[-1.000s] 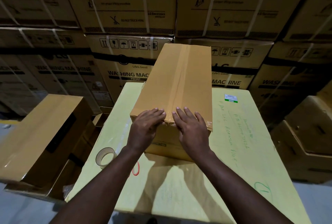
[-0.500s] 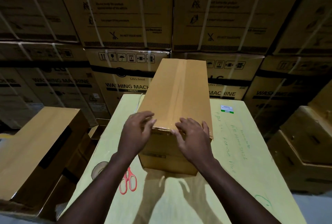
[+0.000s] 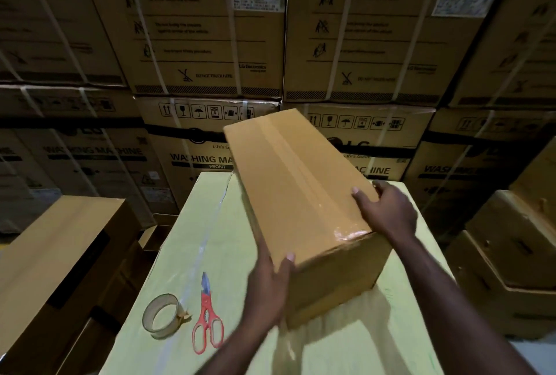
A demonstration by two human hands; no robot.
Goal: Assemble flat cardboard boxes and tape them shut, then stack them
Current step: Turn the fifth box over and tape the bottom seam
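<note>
A long brown cardboard box (image 3: 294,185), taped shut along its top seam, lies on the yellow-green work surface (image 3: 216,233), turned with its far end to the left. My left hand (image 3: 267,290) grips the near left corner, thumb on the top edge. My right hand (image 3: 388,212) grips the right top edge, thumb on the top face. A roll of clear tape (image 3: 162,316) and red-handled scissors (image 3: 207,317) lie to the left of my left arm.
A closed cardboard box (image 3: 51,260) stands at the left, lower than the surface. Stacked cartons (image 3: 511,257) stand at the right. A wall of strapped washing machine cartons (image 3: 207,53) fills the background.
Both hands left the tape end at the near edge and took the box by its sides. The box has turned, its far end swinging left. The view has shifted, showing tape roll and scissors fully.
</note>
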